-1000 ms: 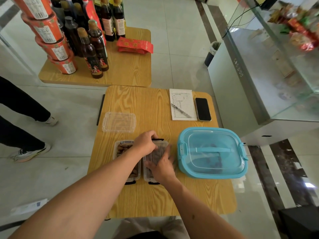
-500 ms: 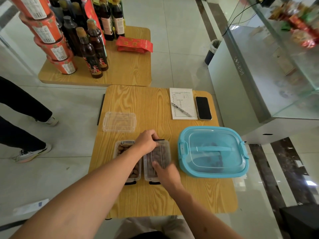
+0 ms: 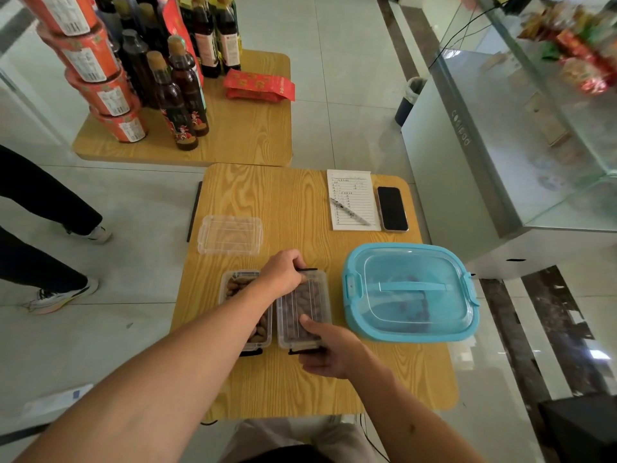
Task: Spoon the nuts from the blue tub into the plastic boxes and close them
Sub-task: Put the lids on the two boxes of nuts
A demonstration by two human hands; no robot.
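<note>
A wooden desk [image 3: 300, 202] stands on a tiled shop floor. On it the blue tub [image 3: 410, 292], lid on, sits right of two nut-filled plastic boxes. The left hand [image 3: 283, 272] grips the far end of the lidded box [image 3: 303, 309]; the right hand [image 3: 329, 350] pinches its near end.

The right hand [image 3: 329, 350] has slid from the middle of the lidded box [image 3: 302, 309] toward the lower edge of the frame; its thumb now lies on the lid while its fingers curl at the near black clasp [image 3: 305, 351].
</note>
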